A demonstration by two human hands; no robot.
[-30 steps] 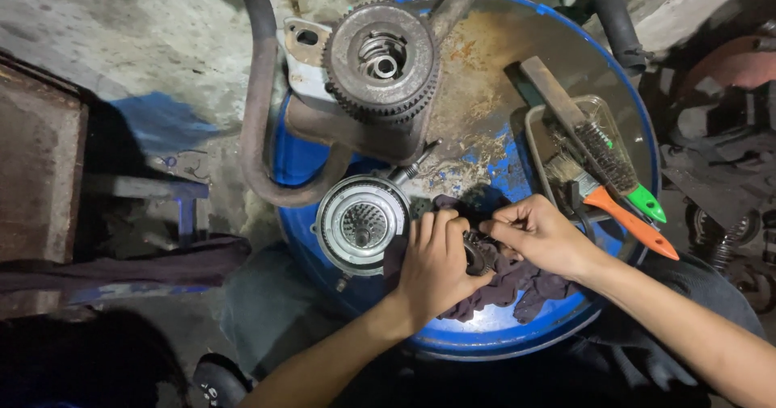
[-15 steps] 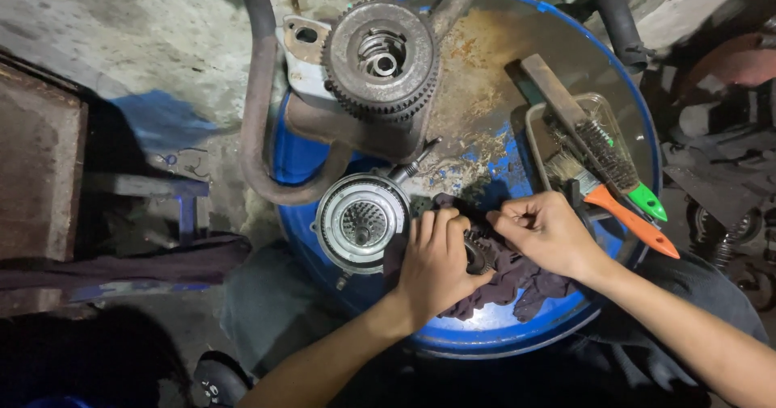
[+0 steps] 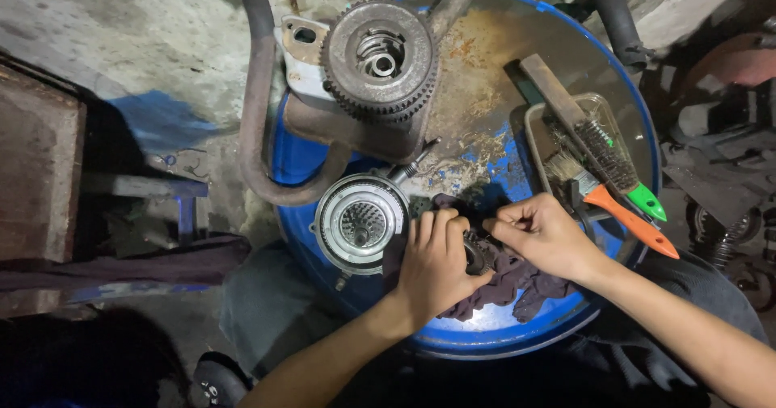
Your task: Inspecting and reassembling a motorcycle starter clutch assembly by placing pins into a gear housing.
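While both hands meet over the blue drum lid [image 3: 517,339], the left hand [image 3: 432,262] closes its fingers around a small dark metal ring part [image 3: 475,254], and the right hand [image 3: 543,234] pinches the same part from three o'clock. Under them lies a dark rag [image 3: 505,283]. At nine o'clock of the left hand sits a round silver housing [image 3: 360,222], at twelve o'clock a rusty gear [image 3: 380,56]. Two brushes [image 3: 602,161] rest in a tray near the lid's right edge, with bare rusty metal between.

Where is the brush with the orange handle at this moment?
In the head view, the orange-handled brush lies on the right side of the blue drum top, partly in a clear tray, beside the green-handled wire brush and just beyond the right hand.
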